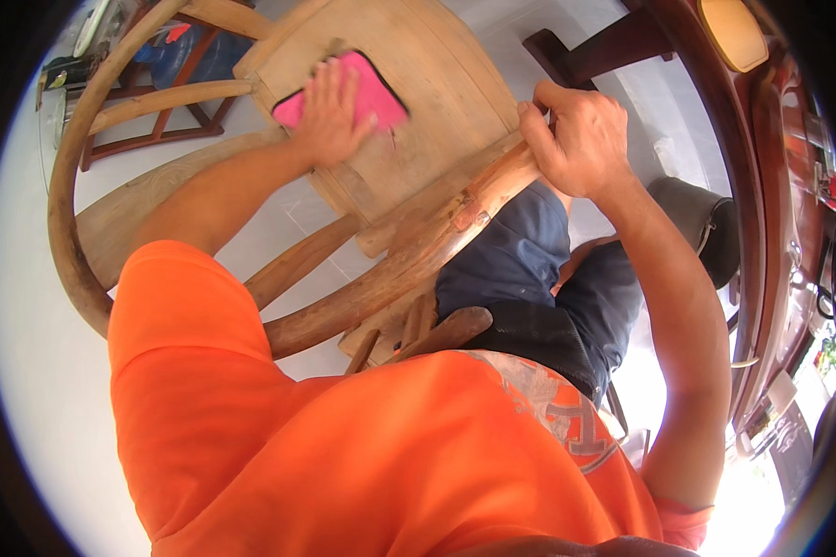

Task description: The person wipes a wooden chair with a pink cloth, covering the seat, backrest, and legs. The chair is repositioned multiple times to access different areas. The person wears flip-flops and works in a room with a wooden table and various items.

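My left hand presses a pink pad with a black edge flat against the wooden seat of a chair, its fingers spread. The hand and pad are slightly blurred. My right hand is closed around the upper end of the chair's curved wooden armrest, to the right of the seat. The armrest has a rough, reddish patch near that hand. A bent wooden rail with spindles curves along the left.
A blue plastic water bottle lies in a dark red wooden rack at upper left. Polished dark wood furniture runs down the right. A dark grey cylindrical container stands beside my legs. Another wooden piece is near my lap.
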The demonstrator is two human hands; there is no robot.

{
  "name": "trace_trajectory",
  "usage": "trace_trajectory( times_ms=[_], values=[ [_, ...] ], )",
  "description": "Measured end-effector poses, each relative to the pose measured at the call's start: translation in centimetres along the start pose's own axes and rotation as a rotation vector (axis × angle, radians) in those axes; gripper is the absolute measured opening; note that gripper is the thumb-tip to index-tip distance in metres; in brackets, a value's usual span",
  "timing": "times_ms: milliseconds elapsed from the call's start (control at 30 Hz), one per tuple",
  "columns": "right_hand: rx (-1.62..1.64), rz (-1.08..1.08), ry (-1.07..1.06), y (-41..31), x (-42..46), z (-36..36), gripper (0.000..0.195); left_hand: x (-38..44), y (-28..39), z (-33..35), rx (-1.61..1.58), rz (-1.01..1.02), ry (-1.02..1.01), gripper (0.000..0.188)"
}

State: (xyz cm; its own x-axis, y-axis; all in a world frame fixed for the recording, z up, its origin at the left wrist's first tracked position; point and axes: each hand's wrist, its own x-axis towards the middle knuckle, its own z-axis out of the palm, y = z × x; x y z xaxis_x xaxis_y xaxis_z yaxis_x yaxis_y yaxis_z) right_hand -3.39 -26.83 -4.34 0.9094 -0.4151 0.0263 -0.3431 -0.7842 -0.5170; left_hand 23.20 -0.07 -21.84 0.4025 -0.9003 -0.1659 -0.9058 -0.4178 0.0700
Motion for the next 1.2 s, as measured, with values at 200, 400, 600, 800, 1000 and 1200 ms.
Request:
trace_trajectory(
  times_ms=[200,400,600,800,1000,1200],
  values=[
    [-0.014,-0.012,0.019,0.0,0.0,0.2,0.035,3.9,-4.6,1.3,-0.127,-0.873,0.013,0.108],
    [-0.006,0.012,0.005,0.0,0.1,0.2,0.037,0.1,3.3,3.5,-0.199,-0.887,0.039,0.111],
    [-0.018,0.018,-0.027,0.0,0.1,0.0,0.040,-5.0,14.4,1.2,-0.267,-0.902,-0.276,0.111],
    [-0.011,0.024,-0.047,-0.2,0.0,-0.3,0.039,-2.0,8.7,2.4,-0.210,-0.841,-0.086,0.113],
    [-0.017,-0.013,0.019,0.1,-0.1,0.4,0.039,2.2,0.4,3.9,-0.104,-0.997,0.099,0.105],
    [-0.012,-0.006,0.041,0.2,-0.1,0.6,0.039,-1.2,11.6,5.1,0.093,-0.931,-0.236,0.076]
  ],
)
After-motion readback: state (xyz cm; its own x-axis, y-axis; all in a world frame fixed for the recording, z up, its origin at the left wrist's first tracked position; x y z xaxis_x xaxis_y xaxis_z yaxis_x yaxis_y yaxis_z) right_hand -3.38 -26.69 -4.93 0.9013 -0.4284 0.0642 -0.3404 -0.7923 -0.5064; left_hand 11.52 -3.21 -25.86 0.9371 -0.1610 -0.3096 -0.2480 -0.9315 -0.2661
